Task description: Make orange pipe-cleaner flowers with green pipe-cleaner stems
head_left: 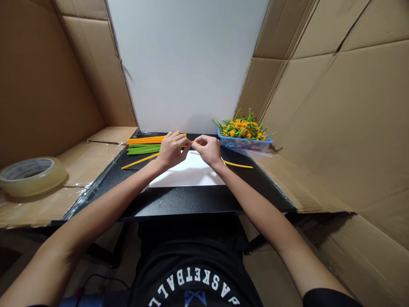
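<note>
Over a white sheet of paper, both of my hands meet with the fingertips nearly touching. My left hand and my right hand each pinch an orange pipe cleaner at that spot, where a bit of orange shows between the fingers. One orange length sticks out to the left behind my left wrist. Another orange length reaches out to the right past my right wrist. Whether these are one piece or two is hidden by my hands.
Bundles of orange pipe cleaners and green pipe cleaners lie at the back left of the black table. A blue basket of orange-and-green pipe-cleaner pieces stands back right. A tape roll rests on cardboard at left; cardboard walls enclose both sides.
</note>
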### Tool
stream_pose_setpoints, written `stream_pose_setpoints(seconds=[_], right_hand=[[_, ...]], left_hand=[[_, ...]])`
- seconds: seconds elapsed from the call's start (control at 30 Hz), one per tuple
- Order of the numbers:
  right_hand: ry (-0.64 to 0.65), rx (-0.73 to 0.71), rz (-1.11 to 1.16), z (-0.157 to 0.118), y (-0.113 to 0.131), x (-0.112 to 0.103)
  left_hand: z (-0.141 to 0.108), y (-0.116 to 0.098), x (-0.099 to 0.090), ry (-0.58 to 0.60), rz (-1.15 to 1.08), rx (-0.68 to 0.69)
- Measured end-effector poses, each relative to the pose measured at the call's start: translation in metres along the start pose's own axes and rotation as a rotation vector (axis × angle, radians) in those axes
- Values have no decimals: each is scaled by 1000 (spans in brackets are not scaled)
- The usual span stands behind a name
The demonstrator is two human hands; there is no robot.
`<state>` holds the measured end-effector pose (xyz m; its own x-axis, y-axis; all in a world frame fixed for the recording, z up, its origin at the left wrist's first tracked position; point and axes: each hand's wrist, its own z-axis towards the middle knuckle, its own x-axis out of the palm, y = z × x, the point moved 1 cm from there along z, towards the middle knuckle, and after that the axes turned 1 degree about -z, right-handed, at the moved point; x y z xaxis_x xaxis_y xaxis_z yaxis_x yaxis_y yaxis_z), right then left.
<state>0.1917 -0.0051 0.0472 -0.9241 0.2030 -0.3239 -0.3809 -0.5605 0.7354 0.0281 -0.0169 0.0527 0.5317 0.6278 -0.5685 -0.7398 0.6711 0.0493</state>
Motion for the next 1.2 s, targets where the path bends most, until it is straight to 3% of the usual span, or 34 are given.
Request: stream_pose_setpoints(seconds=[0.2, 0.37, 0.57, 0.97, 1.07, 1.2], right_hand=[[-10, 131, 101, 2, -9, 8], [6, 95, 119, -1, -6, 6], [22, -110, -37, -5, 3, -1], [45, -110, -213, -5, 2, 3], [69, 18, -52, -3, 0, 5], [171, 378, 400, 0, -4, 6]], left_hand=[[-1, 1, 0, 40, 106, 123], [-2, 7, 1, 27, 82, 80], [-3, 8, 2, 9, 66, 73], [-7, 10, 4, -3, 218, 193], [-7, 13, 5, -3, 206, 178], [-7, 17, 5, -27, 171, 115]])
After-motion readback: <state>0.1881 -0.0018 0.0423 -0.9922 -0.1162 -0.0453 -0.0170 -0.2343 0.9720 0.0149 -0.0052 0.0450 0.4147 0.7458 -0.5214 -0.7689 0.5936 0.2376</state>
